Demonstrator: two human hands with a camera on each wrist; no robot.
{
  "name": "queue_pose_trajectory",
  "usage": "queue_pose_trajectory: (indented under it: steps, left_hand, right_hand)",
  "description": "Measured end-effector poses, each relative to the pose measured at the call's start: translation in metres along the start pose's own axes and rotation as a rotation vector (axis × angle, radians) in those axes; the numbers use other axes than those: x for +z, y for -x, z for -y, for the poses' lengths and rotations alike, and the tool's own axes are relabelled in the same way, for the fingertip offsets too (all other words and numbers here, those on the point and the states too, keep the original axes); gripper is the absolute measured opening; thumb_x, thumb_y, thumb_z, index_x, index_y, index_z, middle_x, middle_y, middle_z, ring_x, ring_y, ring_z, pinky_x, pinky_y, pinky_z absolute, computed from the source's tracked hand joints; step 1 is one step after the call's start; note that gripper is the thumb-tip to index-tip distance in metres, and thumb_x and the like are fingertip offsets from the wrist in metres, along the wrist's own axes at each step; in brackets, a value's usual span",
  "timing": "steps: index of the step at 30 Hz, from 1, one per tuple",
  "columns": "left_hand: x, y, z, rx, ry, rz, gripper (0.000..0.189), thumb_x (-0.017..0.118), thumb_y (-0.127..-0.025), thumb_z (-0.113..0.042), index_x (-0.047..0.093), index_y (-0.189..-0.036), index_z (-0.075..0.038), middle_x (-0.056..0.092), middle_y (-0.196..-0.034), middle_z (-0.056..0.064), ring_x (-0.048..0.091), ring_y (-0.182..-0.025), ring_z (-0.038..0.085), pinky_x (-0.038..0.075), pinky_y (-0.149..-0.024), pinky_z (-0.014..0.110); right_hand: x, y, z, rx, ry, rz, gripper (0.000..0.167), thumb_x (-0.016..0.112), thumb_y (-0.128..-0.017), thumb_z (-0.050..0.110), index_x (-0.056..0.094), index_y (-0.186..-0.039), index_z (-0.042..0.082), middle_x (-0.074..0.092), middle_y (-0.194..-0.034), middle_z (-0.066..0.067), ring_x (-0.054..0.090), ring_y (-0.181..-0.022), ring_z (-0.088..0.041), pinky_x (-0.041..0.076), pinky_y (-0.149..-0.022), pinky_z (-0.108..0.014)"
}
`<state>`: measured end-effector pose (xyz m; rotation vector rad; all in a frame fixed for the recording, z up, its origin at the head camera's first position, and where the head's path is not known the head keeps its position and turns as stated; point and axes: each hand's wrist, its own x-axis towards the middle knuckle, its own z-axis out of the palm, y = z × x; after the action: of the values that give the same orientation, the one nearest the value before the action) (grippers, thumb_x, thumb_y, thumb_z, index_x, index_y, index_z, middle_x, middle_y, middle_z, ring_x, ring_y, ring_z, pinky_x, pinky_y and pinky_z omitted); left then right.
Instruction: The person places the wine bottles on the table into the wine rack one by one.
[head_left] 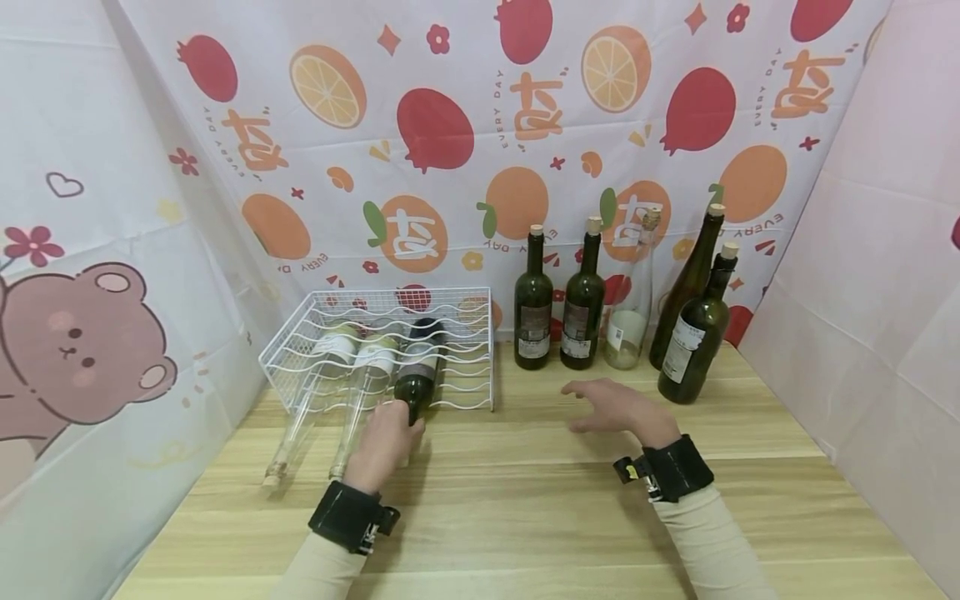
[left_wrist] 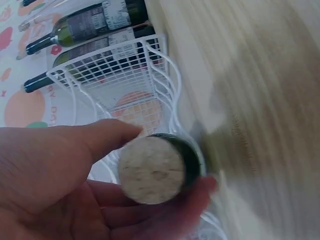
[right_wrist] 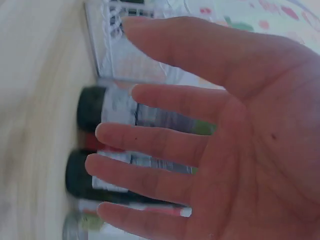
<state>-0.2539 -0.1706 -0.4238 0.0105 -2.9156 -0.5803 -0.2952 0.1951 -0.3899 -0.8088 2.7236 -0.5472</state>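
Note:
A dark green wine bottle [head_left: 417, 387] lies in the white wire rack [head_left: 491, 350], its neck pointing toward the front. My left hand [head_left: 384, 446] grips that bottle at the neck. In the left wrist view the bottle's cork [left_wrist: 151, 170] faces the camera, with the thumb on one side and fingers round the other. Two clear glass bottles, one [head_left: 303, 408] at the far left and another [head_left: 360, 400] beside it, lie in the same rack, corked necks forward. Over the table, my right hand [head_left: 618, 408] holds nothing; its fingers [right_wrist: 150, 142] are spread and nearly straight.
Two green bottles [head_left: 533, 308] [head_left: 583, 308] stand right of the rack near the back cloth. Beside them are a clear bottle [head_left: 628, 325], a tall dark bottle [head_left: 682, 300] and a labelled green bottle [head_left: 697, 342]. Printed cloth surrounds the wooden table [head_left: 510, 517].

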Motion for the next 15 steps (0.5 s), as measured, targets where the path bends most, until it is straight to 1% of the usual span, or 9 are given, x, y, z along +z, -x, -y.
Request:
queue_pose_trajectory:
  steps: [4, 6, 7, 8, 10, 11, 13, 14, 15]
  left_hand:
    - [-0.009, 0.003, -0.004, 0.011, -0.037, -0.029, 0.037, 0.072, -0.096, -0.032, 0.062, -0.078, -0.001, 0.064, -0.072, 0.017, 0.059, -0.058, 0.027, 0.044, -0.048, 0.038]
    - [-0.015, 0.003, -0.008, 0.043, -0.042, -0.068, 0.037, 0.073, -0.095, -0.032, 0.063, -0.082, 0.0, 0.065, -0.075, 0.017, 0.06, -0.062, 0.029, 0.046, -0.05, 0.04]
    - [-0.017, 0.004, -0.011, 0.064, -0.037, -0.086, 0.036, 0.074, -0.094, -0.033, 0.064, -0.087, 0.001, 0.067, -0.077, 0.018, 0.062, -0.065, 0.03, 0.048, -0.053, 0.042]
    - [-0.02, 0.004, -0.015, 0.083, -0.018, -0.091, 0.037, 0.075, -0.094, -0.033, 0.066, -0.095, 0.003, 0.069, -0.084, 0.02, 0.066, -0.071, 0.033, 0.051, -0.057, 0.045]
    - [-0.025, 0.005, -0.022, 0.136, 0.012, -0.087, 0.043, 0.075, -0.093, -0.033, 0.068, -0.111, 0.005, 0.073, -0.099, 0.023, 0.07, -0.086, 0.037, 0.056, -0.07, 0.049]
    - [-0.027, 0.006, -0.027, 0.163, 0.033, -0.073, 0.047, 0.075, -0.093, -0.032, 0.067, -0.12, 0.005, 0.073, -0.108, 0.025, 0.071, -0.094, 0.04, 0.057, -0.077, 0.052]
    - [-0.031, 0.01, -0.036, 0.2, 0.087, -0.011, 0.054, 0.075, -0.094, -0.033, 0.063, -0.132, 0.004, 0.07, -0.124, 0.026, 0.069, -0.11, 0.044, 0.056, -0.092, 0.056]
    - [-0.032, 0.012, -0.04, 0.215, 0.109, 0.027, 0.056, 0.075, -0.094, -0.032, 0.062, -0.136, 0.003, 0.069, -0.129, 0.026, 0.067, -0.116, 0.044, 0.054, -0.096, 0.056]
    - [-0.034, 0.015, -0.043, 0.235, 0.129, 0.06, 0.056, 0.075, -0.093, -0.032, 0.062, -0.135, 0.003, 0.068, -0.131, 0.025, 0.067, -0.119, 0.044, 0.053, -0.099, 0.056]
  right_hand:
    - [-0.015, 0.011, -0.015, 0.042, -0.063, -0.022, 0.063, 0.073, -0.096, 0.03, 0.05, -0.149, 0.005, 0.057, -0.146, -0.025, 0.055, -0.134, -0.045, 0.05, -0.104, -0.055]
    - [-0.024, 0.019, -0.023, 0.052, -0.089, -0.048, 0.065, 0.073, -0.096, 0.032, 0.049, -0.15, 0.004, 0.056, -0.146, -0.025, 0.054, -0.135, -0.046, 0.05, -0.104, -0.056]
    - [-0.028, 0.024, -0.028, 0.055, -0.085, -0.068, 0.066, 0.072, -0.096, 0.033, 0.049, -0.15, 0.002, 0.056, -0.147, -0.025, 0.054, -0.134, -0.047, 0.051, -0.103, -0.056]
    - [-0.032, 0.028, -0.034, 0.057, -0.085, -0.093, 0.065, 0.072, -0.097, 0.033, 0.049, -0.149, 0.002, 0.056, -0.146, -0.026, 0.055, -0.133, -0.047, 0.051, -0.102, -0.057]
    - [-0.039, 0.038, -0.047, 0.064, -0.075, -0.139, 0.066, 0.072, -0.096, 0.036, 0.051, -0.147, -0.001, 0.058, -0.143, -0.027, 0.057, -0.129, -0.049, 0.052, -0.101, -0.057]
    - [-0.042, 0.042, -0.054, 0.072, -0.071, -0.16, 0.066, 0.073, -0.096, 0.036, 0.052, -0.146, -0.002, 0.06, -0.141, -0.028, 0.058, -0.127, -0.05, 0.052, -0.1, -0.057]
    - [-0.046, 0.051, -0.067, 0.105, -0.064, -0.193, 0.065, 0.073, -0.096, 0.037, 0.054, -0.143, -0.003, 0.062, -0.137, -0.03, 0.06, -0.125, -0.05, 0.053, -0.098, -0.058]
    - [-0.048, 0.055, -0.073, 0.119, -0.07, -0.207, 0.065, 0.073, -0.095, 0.037, 0.055, -0.142, -0.004, 0.062, -0.135, -0.03, 0.06, -0.124, -0.05, 0.054, -0.098, -0.058]
    - [-0.05, 0.059, -0.078, 0.133, -0.071, -0.218, 0.065, 0.073, -0.095, 0.037, 0.055, -0.141, -0.005, 0.063, -0.134, -0.031, 0.061, -0.122, -0.05, 0.054, -0.097, -0.058]
